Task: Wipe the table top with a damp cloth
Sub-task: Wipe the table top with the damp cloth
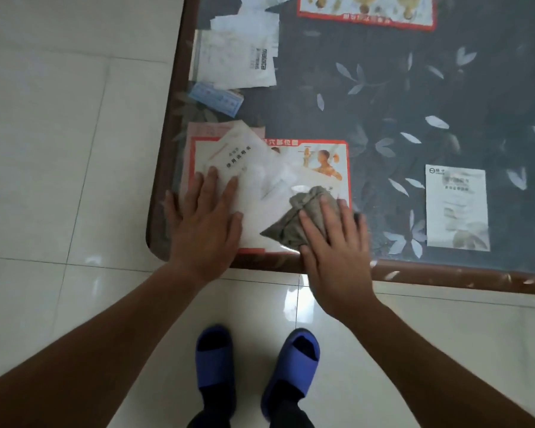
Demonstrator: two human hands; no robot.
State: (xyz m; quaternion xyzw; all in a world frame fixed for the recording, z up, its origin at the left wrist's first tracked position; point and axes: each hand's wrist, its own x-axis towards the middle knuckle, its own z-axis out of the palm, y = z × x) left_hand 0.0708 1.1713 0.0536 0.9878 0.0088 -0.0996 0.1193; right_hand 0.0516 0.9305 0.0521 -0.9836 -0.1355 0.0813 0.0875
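1. My feet in blue slippers [254,378] stand on glossy pale floor tile [59,149], just off the table's near edge.
2. My right hand [334,248] lies flat, fingers spread, palm pressing the cloth [294,217] down near the near edge, a little in from the near-left corner. Not a grip, just pressure from above.
3. The cloth is grey-brown, crumpled, bunched into a rough wedge; it looks like soft woven fabric. Can't tell dampness from here.
4. My left hand [204,217] is open and flat on the near-left corner, fingers apart, holding nothing. Reads as bracing.
5. Step in hand: wiping stroke at the near-left corner. Most of the table top [414,97] looks not yet covered, my guess.
6. Next move calls for steady downward pressure and sweeps toward the far and right edges, plus lifting my left hand so the corner gets done.
7. The top is a smooth, glossy clear sheet over dark leaf-print fabric, with a rounded brown rim.
8. Papers [238,57], a red-bordered poster [269,193] and a leaflet [456,208] appear to sit flat under the sheet, so they shouldn't snag.
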